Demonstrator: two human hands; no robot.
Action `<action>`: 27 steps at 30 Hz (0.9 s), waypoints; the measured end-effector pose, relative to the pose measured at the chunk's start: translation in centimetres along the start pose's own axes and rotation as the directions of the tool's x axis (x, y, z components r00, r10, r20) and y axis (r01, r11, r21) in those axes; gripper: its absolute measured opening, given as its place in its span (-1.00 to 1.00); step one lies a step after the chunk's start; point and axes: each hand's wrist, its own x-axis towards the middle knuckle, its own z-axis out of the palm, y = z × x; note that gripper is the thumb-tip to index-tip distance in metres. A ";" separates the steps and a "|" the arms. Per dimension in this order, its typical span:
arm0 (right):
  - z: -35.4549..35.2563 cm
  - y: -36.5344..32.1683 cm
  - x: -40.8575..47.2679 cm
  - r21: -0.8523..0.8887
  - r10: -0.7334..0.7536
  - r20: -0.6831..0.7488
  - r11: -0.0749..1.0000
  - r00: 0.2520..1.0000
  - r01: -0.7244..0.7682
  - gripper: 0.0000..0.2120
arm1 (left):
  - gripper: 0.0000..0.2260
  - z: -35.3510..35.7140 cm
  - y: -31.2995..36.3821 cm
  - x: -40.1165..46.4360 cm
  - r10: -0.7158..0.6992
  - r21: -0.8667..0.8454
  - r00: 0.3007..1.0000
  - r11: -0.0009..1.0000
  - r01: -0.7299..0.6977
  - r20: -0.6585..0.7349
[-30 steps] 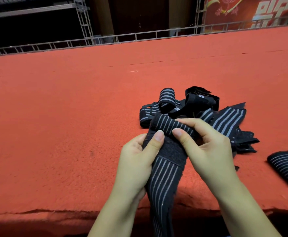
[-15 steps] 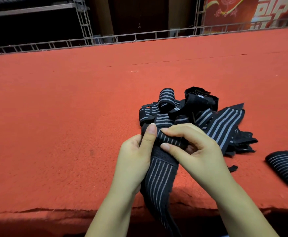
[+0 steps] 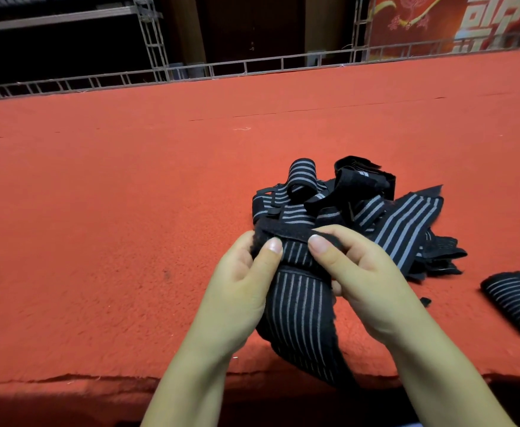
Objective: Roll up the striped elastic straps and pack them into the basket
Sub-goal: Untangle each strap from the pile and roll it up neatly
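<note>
While rolled, strap (image 3: 295,306) overhanging carpet edge (image 3: 98,377)

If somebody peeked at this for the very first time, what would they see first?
Probably the two hands in the middle, left hand and right hand, pinching a black strap with pale stripes and rolling its top end while the rest hangs down over the near edge. Just behind them sits a messy pile of straps on the big red carpet. At the far right edge lies a rolled-up strap.
</note>
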 end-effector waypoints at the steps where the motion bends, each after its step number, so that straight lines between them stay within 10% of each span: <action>1: 0.0 0.0 0.0 0.022 -0.017 -0.006 1.000 1.000 0.018 -0.76 | -0.71 0.0 0.1 0.0 0.008 -0.007 1.000 1.000 -0.007 0.009; 7: -0.6 -0.2 0.4 0.049 -0.123 -0.092 0.991 0.988 0.128 -0.69 | -0.39 -0.3 -0.3 0.1 -0.034 -0.090 0.993 0.995 0.044 0.113; 15: -1.2 0.0 0.9 -0.063 -0.225 -0.207 0.974 0.952 0.217 -0.89 | -0.70 0.6 -0.6 0.0 -0.092 -0.078 0.995 0.992 0.095 0.041; 27: -0.4 0.4 0.0 -0.404 -0.391 -0.186 0.867 0.901 0.293 -0.78 | -0.61 1.7 0.2 -0.2 -0.039 -0.016 0.999 0.999 0.039 -0.029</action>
